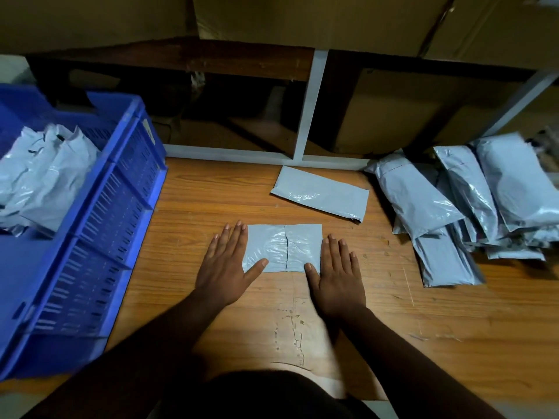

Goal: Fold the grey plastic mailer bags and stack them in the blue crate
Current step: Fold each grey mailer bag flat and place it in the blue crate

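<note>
The folded mailer [282, 247] lies flat between 2 flat hands: left hand [228, 264] and right hand [338, 275], fingers straight, thumbs touching its near corners.

A folded grey mailer bag [282, 247] lies flat on the wooden worktop [393, 328], its two flaps meeting at a seam down the middle. The left hand [228, 267] rests flat at its left edge, fingers straight, thumb pressing the near left corner. The right hand [337, 275] lies flat at the right edge, thumb on the near right corner. Just beyond, an unfolded bag [322, 193] lies at a slant. To the right, a loose pile of unfolded bags [462, 204] overlaps on the worktop. At the left stands the blue crate [99, 225], holding a crumpled heap of folded bags [42, 176].
</note>
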